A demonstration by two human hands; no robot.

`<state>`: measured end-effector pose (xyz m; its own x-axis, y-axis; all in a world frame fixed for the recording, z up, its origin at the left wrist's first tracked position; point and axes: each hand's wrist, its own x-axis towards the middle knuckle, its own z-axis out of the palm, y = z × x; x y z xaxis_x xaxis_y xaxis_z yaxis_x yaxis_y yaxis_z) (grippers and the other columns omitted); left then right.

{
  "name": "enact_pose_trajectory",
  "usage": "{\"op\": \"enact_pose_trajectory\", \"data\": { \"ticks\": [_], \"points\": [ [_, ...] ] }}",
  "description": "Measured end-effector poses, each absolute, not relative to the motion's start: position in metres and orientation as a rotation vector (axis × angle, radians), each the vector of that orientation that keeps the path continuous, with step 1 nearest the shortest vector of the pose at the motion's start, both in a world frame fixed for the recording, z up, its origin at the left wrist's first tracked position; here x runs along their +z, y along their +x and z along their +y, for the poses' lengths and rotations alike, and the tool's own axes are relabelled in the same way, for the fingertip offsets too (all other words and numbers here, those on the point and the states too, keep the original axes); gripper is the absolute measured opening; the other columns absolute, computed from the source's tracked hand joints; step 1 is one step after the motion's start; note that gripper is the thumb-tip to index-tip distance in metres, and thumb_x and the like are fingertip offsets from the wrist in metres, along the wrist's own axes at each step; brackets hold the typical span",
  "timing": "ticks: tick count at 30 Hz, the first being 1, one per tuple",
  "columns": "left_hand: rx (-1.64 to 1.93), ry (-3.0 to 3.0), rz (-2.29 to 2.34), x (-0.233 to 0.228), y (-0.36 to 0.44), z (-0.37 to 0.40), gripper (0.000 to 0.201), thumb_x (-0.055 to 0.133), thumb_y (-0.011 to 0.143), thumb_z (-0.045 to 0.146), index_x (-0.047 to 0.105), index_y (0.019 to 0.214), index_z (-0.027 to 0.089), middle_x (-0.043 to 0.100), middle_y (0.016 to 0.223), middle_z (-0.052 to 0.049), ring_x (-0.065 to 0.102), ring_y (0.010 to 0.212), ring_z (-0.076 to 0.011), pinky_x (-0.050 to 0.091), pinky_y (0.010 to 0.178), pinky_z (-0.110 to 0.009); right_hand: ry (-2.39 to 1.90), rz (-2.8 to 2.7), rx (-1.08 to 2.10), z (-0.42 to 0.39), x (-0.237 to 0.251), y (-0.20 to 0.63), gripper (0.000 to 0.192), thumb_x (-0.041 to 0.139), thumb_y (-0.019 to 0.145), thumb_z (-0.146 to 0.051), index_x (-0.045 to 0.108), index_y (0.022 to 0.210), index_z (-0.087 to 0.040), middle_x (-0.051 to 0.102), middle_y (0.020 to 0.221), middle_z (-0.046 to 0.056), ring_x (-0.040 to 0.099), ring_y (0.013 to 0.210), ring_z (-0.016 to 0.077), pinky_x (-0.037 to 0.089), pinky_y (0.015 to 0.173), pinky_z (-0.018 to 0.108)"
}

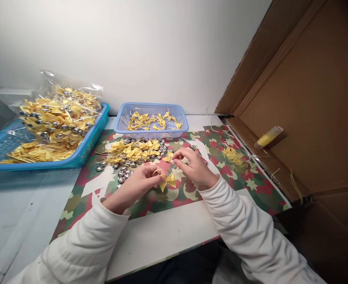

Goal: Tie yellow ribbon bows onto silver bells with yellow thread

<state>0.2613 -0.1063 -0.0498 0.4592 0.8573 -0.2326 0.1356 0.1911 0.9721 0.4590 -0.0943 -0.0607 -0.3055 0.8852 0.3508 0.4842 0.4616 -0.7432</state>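
Landmark: the patterned mat (pixel 245 189) on the white table (pixel 23 209).

1. Teal basket (pixel 85 152), off the mat's left edge. Holds a clear bag (pixel 58 114) crammed with yellow bows and silver beads, with more loose bows beneath it. A large stock, apparently unworked.

2. Pile (pixel 135 152) of yellow bows and gold loops, on the mat's far-left part. Silver beads (pixel 122 173) lie scattered at its near edge. Judged to be the working supply; a good many pieces remain.

3. Left hand (pixel 140 183), over the mat's middle. Fingers closed in a pinch on the bow.

4. Bow (pixel 168 180), yellow, with a thin gold loop (pixel 161 170) arching above it. Held just above the mat's centre, between the two hands.

5. Right hand (pixel 193 167), over the mat's middle, just right of the bow. Fingers curled, tips drawn together at the bow's top; whether they grip cord or bow I cannot tell.

6. Blue basket (pixel 182 124), at the mat's far edge. Holds a single thin layer of bows with loops, likely finished pieces. Mostly unfilled, so the job looks early.

7. Yellow thread scraps (pixel 234 156), on the mat's right part.

8. Cardboard box (pixel 310 98), right of the mat, with a yellow tube (pixel 269 137) on its flap.
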Motion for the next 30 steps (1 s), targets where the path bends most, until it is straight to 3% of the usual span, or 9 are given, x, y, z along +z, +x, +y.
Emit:
{"op": "enact_pose_trajectory", "data": {
  "ticks": [3,5,8,17,24,30],
  "points": [
    [0.686,1.229,0.972,-0.049,0.263,-0.107,0.015,0.067,0.069,0.03,0.057,0.069,0.017,0.047,0.062,0.004,0.042,0.055,-0.0088,0.034,0.047,-0.019,-1.103,-1.912,0.315,-0.098,-0.061,0.456,0.007,0.053,0.087,-0.021,0.058,0.082,-0.019,0.063,0.088,0.005,0.052,0.089,0.0197,0.038,0.083,0.035],
    [0.738,1.22,0.991,-0.049,0.263,-0.108,0.014,0.065,0.071,0.027,0.054,0.072,0.019,0.045,0.062,0.005,0.043,0.055,-0.0088,0.033,0.046,-0.018,-1.048,-1.853,0.276,-0.103,-0.058,0.453,0.011,0.053,0.084,-0.021,0.053,0.074,-0.019,0.059,0.075,0.002,0.051,0.077,0.0172,0.037,0.077,0.032],
    [0.796,1.285,0.972,-0.05,0.263,-0.108,0.016,0.064,0.074,0.026,0.05,0.073,0.019,0.046,0.066,0.005,0.044,0.058,-0.0086,0.036,0.05,-0.018,-1.024,-1.946,0.441,-0.113,-0.051,0.448,0.018,0.053,0.08,-0.024,0.045,0.064,-0.02,0.05,0.06,-0.003,0.045,0.06,0.0125,0.032,0.068,0.03],
    [0.764,1.634,0.765,-0.057,0.26,-0.11,0.006,0.051,0.091,0.025,0.051,0.087,0.02,0.051,0.086,0.001,0.05,0.077,-0.0126,0.043,0.068,-0.024,-1.162,-2.219,0.78,-0.114,-0.055,0.442,0.027,0.049,0.082,-0.021,0.037,0.059,-0.019,0.044,0.054,-0.005,0.036,0.053,0.0094,0.026,0.059,0.026],
    [0.799,1.713,0.837,-0.056,0.258,-0.11,0.006,0.048,0.093,0.025,0.05,0.09,0.02,0.053,0.087,0.0,0.05,0.076,-0.0129,0.041,0.067,-0.025,-1.139,-2.039,0.972,-0.114,-0.057,0.442,0.025,0.048,0.079,-0.017,0.036,0.057,-0.019,0.039,0.054,-0.006,0.034,0.053,0.0087,0.025,0.052,0.024],
    [0.964,1.58,0.917,-0.053,0.264,-0.113,0.011,0.053,0.088,0.027,0.048,0.081,0.021,0.049,0.077,0.002,0.046,0.067,-0.0114,0.038,0.061,-0.023,-1.151,-1.638,1.06,-0.116,-0.061,0.433,0.025,0.053,0.073,-0.019,0.038,0.053,-0.02,0.036,0.053,-0.006,0.032,0.051,0.008,0.027,0.049,0.023]
  ]
}}
